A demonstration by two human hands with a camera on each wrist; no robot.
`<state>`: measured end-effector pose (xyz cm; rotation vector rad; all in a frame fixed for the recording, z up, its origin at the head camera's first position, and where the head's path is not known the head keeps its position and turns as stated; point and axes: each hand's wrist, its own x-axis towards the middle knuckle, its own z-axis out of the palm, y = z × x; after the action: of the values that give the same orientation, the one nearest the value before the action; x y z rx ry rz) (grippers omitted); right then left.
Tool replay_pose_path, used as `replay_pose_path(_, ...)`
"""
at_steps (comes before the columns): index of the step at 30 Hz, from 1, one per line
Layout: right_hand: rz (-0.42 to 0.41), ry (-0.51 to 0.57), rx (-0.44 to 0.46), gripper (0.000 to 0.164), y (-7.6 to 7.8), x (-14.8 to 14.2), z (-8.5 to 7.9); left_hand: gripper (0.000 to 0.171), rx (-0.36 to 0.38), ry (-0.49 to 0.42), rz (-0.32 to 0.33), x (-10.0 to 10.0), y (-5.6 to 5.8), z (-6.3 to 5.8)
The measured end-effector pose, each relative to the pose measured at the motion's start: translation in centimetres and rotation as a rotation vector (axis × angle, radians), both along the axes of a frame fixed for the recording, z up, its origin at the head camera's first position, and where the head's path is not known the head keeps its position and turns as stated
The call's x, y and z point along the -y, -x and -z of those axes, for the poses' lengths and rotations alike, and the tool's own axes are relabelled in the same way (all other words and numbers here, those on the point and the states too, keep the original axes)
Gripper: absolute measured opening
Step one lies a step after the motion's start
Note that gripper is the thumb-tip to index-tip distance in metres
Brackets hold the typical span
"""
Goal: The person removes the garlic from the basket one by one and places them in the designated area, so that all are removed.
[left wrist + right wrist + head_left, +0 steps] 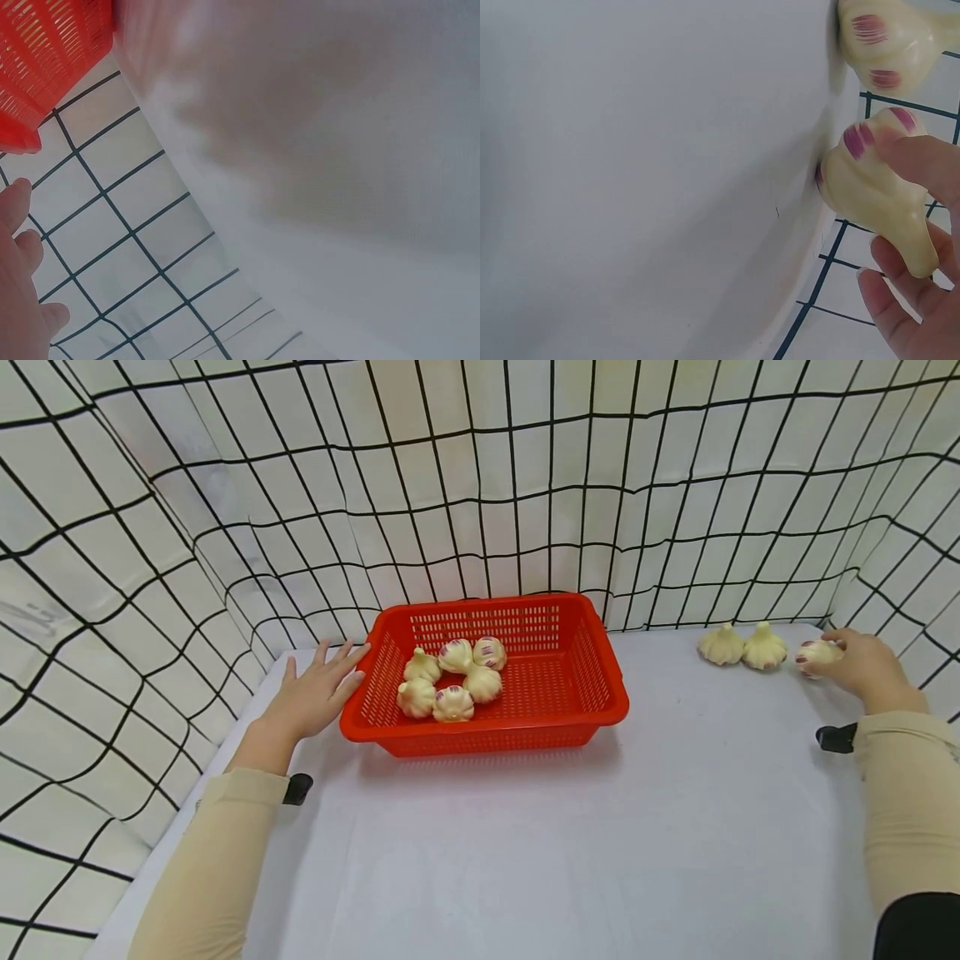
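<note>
Purple-streaked garlic bulb [874, 187] pinched in the right hand [870, 667], left hand [315, 692] spread just beside a red basket [487, 741]

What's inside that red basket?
Six garlic bulbs lie toward the left end of the red basket; its floor shows bare at right. The floor beneath the bulbs is hidden.

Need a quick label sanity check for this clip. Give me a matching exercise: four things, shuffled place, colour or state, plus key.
Things:
1. Left hand
2. Right hand
3. Basket
4. Sleeves

Descriptions:
A. Beige
B. Holding a garlic bulb
C. At the left end of the basket, fingers extended
D. Red, with several bulbs inside

Pairs: 1-C, 2-B, 3-D, 4-A
</note>
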<state>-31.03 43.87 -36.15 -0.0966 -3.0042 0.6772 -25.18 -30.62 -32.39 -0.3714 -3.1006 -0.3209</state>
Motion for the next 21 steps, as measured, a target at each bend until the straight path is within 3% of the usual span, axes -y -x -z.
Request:
replay_pose_path(7,0.031,0.061,0.020,0.074,-0.12,0.49,-0.22,0.067,0.013,-0.004,-0.007,-0.05,-0.13,0.09)
replay_pose_path(21,-0.030,-0.010,-0.054,0.062,0.30,0.44,-0.09,0.067,0.015,-0.006,-0.009,-0.07,-0.23,-0.15)
